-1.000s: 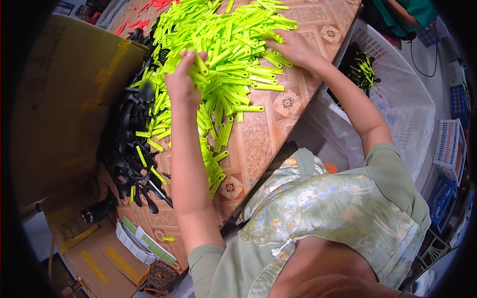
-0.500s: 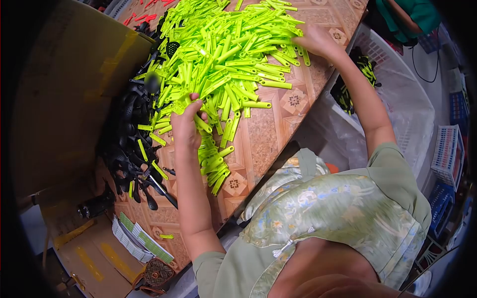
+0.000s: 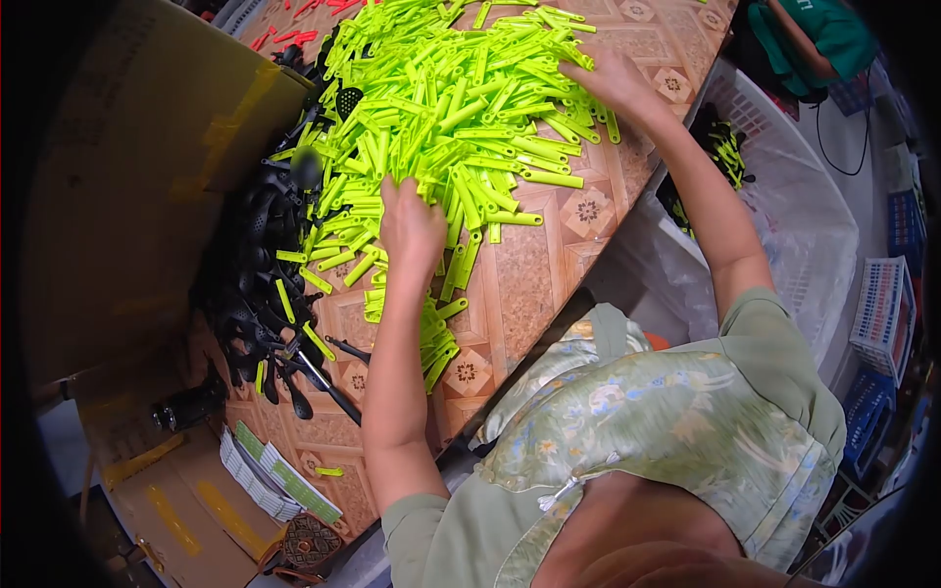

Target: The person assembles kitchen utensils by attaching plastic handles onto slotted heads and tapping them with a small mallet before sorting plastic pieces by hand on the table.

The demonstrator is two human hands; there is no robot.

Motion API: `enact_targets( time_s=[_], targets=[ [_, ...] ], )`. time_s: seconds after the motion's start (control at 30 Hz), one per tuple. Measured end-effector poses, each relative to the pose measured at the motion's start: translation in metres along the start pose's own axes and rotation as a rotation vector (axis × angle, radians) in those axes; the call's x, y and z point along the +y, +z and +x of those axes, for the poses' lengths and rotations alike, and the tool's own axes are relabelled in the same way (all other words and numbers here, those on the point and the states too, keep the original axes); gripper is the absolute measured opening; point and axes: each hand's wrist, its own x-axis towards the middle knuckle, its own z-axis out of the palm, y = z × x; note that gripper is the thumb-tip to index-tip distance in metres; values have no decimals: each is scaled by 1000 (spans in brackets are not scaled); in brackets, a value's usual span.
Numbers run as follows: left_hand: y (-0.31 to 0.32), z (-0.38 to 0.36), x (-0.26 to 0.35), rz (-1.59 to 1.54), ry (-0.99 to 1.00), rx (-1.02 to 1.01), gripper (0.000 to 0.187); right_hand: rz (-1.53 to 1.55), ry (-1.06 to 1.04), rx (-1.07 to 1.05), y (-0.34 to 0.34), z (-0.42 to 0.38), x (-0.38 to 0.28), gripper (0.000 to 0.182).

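Observation:
My left hand [image 3: 413, 227] reaches into the near side of a large heap of bright green plastic handles [image 3: 461, 118]. Its fingers are curled around some of the handles there; the fingertips are partly hidden, so how many they hold cannot be told. At the heap's right edge is my right hand [image 3: 616, 86], fingers apart and resting against the outer handles. Below my left forearm lies a small stack of green handles [image 3: 436, 343] close to the table edge.
Black kitchen utensil heads [image 3: 250, 245] pile up left of the heap, beside a large cardboard box [image 3: 118, 176]. Red pieces [image 3: 294, 37] lie at the far end of the patterned table [image 3: 520, 274]. A white crate [image 3: 784, 196] stands on the right, with a person in a green sleeve [image 3: 833, 39] beyond.
My left hand has moved right and a little farther into the heap, its fingers turning down among the handles. My right hand has shifted slightly at the heap's right edge.

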Motion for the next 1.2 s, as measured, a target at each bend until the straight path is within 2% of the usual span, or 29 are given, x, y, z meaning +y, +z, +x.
enact_targets(
  time_s=[0.17, 0.3, 0.43, 0.53, 0.57, 0.67, 0.77, 0.87, 0.9, 0.93, 1.0, 1.1, 1.2],
  targets=[
    [12, 12, 9, 37, 37, 54, 32, -67, -85, -15, 10, 18, -20, 44],
    [10, 12, 11, 35, 17, 58, 33, -111, -221, -132, 29, 39, -38, 38],
    [12, 12, 6, 26, 21, 63, 33, -75, 6, -163, 19, 54, -47, 38],
    [15, 13, 4, 22, 24, 76, 33, 8, 39, -103, 2, 57, -22, 45],
    [16, 13, 5, 23, 27, 80, 32, 37, -3, -128, 5, 56, -9, 48],
    [19, 17, 11, -3, 51, 127, 32, -156, -66, -293, 5, 37, -14, 49],
    [18, 30, 22, -63, 29, 83, 31, -186, -67, -244, 7, 35, -18, 44],
    [22, 59, 16, -104, 123, 68, 31, -240, -86, -213, 26, 48, 1, 41],
    [25, 79, 6, -303, 36, -73, 28, -296, -122, -168, 31, 53, 11, 40],
    [10, 76, 6, -472, -13, -122, 26, -353, -158, -115, 32, 53, 6, 39],
    [-26, 79, 11, -813, -106, -210, 23, -246, -92, -116, 18, 36, -11, 38],
    [-65, 55, -7, -732, -117, -133, 22, -131, -62, -48, 2, 21, -29, 39],
    [-80, 9, -38, -569, -270, -116, 17, 4, -76, 0, -2, 19, -24, 38]
  ],
)
